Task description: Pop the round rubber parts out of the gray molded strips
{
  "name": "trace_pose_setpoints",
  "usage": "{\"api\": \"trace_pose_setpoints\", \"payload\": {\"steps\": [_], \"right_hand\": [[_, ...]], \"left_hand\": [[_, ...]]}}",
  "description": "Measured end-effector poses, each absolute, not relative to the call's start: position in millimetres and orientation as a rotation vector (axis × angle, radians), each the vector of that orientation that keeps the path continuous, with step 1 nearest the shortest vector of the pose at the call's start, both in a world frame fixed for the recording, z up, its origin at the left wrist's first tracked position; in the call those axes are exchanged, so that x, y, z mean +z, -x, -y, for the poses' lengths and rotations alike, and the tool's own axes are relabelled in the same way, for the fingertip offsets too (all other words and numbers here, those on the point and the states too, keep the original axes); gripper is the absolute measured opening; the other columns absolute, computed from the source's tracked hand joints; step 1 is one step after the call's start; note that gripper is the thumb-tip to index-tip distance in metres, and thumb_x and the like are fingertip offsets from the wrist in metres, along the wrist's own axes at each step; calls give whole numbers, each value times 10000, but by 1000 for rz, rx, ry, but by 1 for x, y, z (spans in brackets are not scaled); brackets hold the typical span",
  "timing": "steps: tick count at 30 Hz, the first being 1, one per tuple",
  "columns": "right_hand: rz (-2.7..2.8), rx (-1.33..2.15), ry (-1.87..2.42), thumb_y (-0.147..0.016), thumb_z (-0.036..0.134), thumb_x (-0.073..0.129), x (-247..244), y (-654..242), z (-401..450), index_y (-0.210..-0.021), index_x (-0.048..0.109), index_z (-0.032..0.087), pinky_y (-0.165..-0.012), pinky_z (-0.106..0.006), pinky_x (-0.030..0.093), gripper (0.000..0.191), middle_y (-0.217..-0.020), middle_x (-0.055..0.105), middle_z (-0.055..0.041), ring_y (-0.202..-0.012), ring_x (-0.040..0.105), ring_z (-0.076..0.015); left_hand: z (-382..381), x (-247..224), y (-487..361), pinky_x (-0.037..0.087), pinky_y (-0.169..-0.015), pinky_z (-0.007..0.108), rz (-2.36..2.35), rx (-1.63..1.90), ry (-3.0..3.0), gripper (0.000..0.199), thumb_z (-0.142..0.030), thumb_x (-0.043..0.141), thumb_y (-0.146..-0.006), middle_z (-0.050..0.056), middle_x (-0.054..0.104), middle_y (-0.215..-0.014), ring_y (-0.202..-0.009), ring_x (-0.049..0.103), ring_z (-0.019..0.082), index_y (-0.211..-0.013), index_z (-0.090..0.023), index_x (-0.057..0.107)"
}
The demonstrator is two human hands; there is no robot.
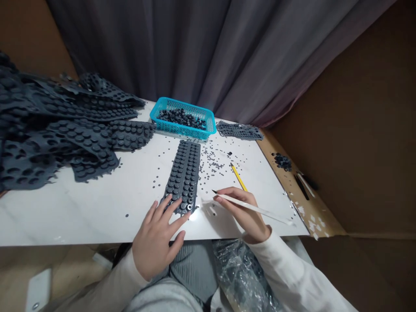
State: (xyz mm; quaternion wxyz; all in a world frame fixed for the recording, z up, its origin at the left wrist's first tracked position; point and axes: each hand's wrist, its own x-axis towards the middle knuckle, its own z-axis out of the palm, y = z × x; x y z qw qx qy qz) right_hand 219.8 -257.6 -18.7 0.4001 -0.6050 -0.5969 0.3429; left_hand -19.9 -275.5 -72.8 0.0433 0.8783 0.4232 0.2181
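A dark grey rubber sheet [186,169] with rows of round raised knobs lies lengthwise on the white table. My left hand [158,238] rests over its near end with fingers spread, the fingertips touching the knobs. Close to those fingertips, a few knobs at the near right corner show pale rings. My right hand [242,212] is just right of the sheet, pinching a white pencil [250,205] whose dark pointed tip aims left, apart from the sheet. Beyond that hand a yellow pencil [238,177] lies on the table, its near end hidden.
Small dark discs are scattered around the sheet. A blue basket [211,125] holding small black parts stands behind it. More knobbed sheets [81,130] are heaped at left; another sheet [240,130] lies back right. Black bits [282,161] sit on the brown board at right.
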Motion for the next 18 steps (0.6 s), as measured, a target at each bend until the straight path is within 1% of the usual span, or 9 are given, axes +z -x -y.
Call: {"api": "trace_pose_setpoints", "payload": {"steps": [4, 6, 7, 8, 10, 13, 18], "right_hand": [[1572, 861, 1418, -779, 339, 652, -37, -205, 233, -929, 689, 174, -631, -278, 547, 226, -883, 717, -83, -758, 676, -191], [1647, 796, 1319, -796, 327, 636, -47, -198, 221, -917, 696, 168, -606, -273, 552, 209, -839, 721, -86, -716, 679, -184], [1704, 735, 1261, -799, 314, 635, -51, -196, 216, -892, 702, 170, -620, -276, 556, 184, -819, 721, -84, -712, 679, -181], [1766, 666, 1200, -801, 297, 634, -55, -195, 212, -867, 705, 175, -651, -283, 561, 155, -818, 719, -83, -731, 680, -179], [1870, 544, 1098, -812, 256, 620, -60, -196, 207, -845, 702, 187, -734, -294, 561, 112, -885, 715, -91, -820, 678, -178], [1976, 479, 1030, -833, 217, 590, -65, -200, 207, -900, 679, 192, -809, -300, 552, 114, -1014, 693, -109, -948, 656, -176], [2087, 427, 977, -837, 216, 591, -65, -202, 208, -934, 653, 184, -840, -312, 547, 120, -1032, 691, -119, -974, 650, -176]], "left_hand": [[275, -72, 19, 312, -1044, 525, -1302, 652, -2683, 447, -266, 503, -824, 18, 453, -1381, -1317, 323, 292, -1267, -328, 519], [275, -72, 19, 319, -1039, 522, -1309, 649, -2696, 453, -263, 504, -821, 19, 455, -1380, -1312, 331, 293, -1270, -326, 516], [275, -72, 19, 323, -1036, 521, -1309, 648, -2703, 453, -267, 505, -820, 19, 457, -1378, -1309, 335, 295, -1269, -325, 518], [274, -72, 19, 328, -1032, 519, -1309, 648, -2709, 451, -270, 507, -819, 19, 460, -1375, -1307, 339, 296, -1266, -324, 520], [275, -72, 18, 334, -1029, 515, -1311, 648, -2712, 445, -272, 510, -816, 19, 463, -1372, -1305, 343, 296, -1258, -319, 529], [276, -72, 18, 326, -1040, 511, -1328, 656, -2699, 436, -261, 519, -809, 18, 459, -1375, -1311, 336, 293, -1240, -311, 546], [278, -72, 16, 322, -1050, 501, -1350, 679, -2701, 440, -240, 527, -798, 9, 455, -1379, -1317, 333, 285, -1232, -307, 553]]}}
